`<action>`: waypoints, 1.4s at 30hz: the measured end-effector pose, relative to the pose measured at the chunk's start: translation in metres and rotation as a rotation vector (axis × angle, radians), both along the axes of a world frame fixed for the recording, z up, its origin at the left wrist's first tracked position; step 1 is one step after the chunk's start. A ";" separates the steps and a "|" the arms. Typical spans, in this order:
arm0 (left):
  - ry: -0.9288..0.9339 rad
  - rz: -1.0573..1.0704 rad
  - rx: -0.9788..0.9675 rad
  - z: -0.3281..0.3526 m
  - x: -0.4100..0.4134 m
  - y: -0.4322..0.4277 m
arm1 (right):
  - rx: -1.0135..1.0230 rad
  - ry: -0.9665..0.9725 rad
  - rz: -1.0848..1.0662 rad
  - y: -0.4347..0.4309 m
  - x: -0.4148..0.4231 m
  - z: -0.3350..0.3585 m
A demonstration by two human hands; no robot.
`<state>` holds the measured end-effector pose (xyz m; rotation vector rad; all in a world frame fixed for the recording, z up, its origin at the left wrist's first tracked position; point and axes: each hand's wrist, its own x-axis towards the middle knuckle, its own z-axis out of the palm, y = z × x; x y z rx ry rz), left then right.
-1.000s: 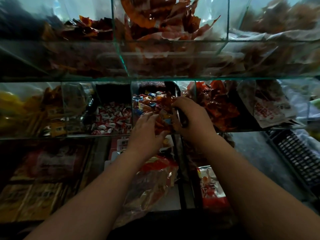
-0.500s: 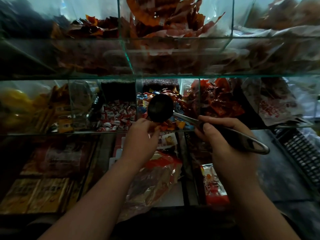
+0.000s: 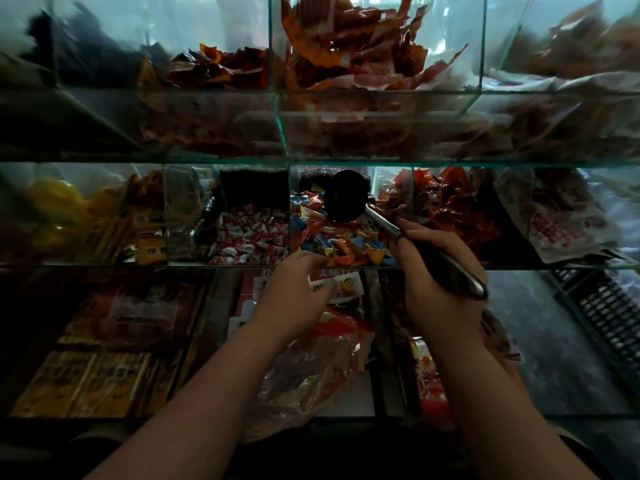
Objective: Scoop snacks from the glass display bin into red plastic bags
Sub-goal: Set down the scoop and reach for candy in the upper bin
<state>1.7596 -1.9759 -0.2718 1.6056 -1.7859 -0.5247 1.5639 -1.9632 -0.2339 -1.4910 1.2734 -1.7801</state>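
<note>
Compared with half a second earlier, the scoop (image 3: 349, 202) is seen with its dark bowl carried farther back into the glass display bin (image 3: 290, 216) and away from the left hand (image 3: 294, 292), beside which it was then held. The right hand (image 3: 440, 289) has been drawn closer to the bin's front edge, and the handle appears shorter and steeper. The left hand has been kept in much the same place at the bag.

The scoop's long axis is laid diagonally: the handle end is nearest the person at lower right, and the bowl is pointed away and to the left, over the multicoloured wrapped snacks (image 3: 346, 247) in the middle compartment. Whether the bowl is loaded cannot be told. The handle is gripped in the curled fingers of the right hand, with one finger stretched along the metal neck. The red plastic bag (image 3: 311, 358) is held at its mouth by the left hand's curled fingers and hangs below the bin.
</note>
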 end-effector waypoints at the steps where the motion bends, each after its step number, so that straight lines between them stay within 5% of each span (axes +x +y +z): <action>1: 0.111 0.036 0.019 0.004 0.000 0.002 | 0.018 -0.048 0.017 0.008 0.001 0.001; 5: 0.498 0.100 0.153 0.024 -0.006 0.017 | 0.079 -0.352 0.026 0.053 0.004 0.015; 9: 1.015 -0.148 0.524 0.045 -0.039 0.041 | 0.147 -0.692 0.090 0.090 0.022 0.024; 13: 1.392 -0.197 0.499 0.054 -0.043 0.059 | 0.279 -0.748 0.290 0.108 0.029 0.023; 16: 1.309 -0.029 0.524 0.060 -0.018 0.056 | 0.361 -0.637 0.333 0.114 0.022 0.024; 19: 1.160 0.092 0.564 0.061 0.013 0.045 | 0.458 -0.151 0.215 0.112 0.029 0.026; 21: 1.126 0.133 0.546 0.060 0.028 0.037 | 0.522 -0.006 0.271 0.102 0.048 0.026; 25: 1.193 0.146 0.462 0.056 0.041 0.030 | 0.697 -0.115 0.361 0.071 0.098 0.020; 29: 1.227 0.231 0.358 0.040 0.053 0.035 | 0.779 -0.440 0.399 0.022 0.152 0.020; 33: 1.178 0.364 0.241 0.027 0.080 0.039 | 0.882 -0.417 0.413 -0.037 0.194 0.022; 35: 1.152 0.404 0.214 0.023 0.095 0.039 | 0.891 -0.252 0.439 -0.058 0.202 0.019; 40: 1.014 0.482 0.191 0.014 0.113 0.038 | 0.665 0.845 0.259 -0.073 0.185 0.009; 42: 0.943 0.454 0.182 0.013 0.111 0.038 | 0.485 1.106 0.114 -0.060 0.176 0.014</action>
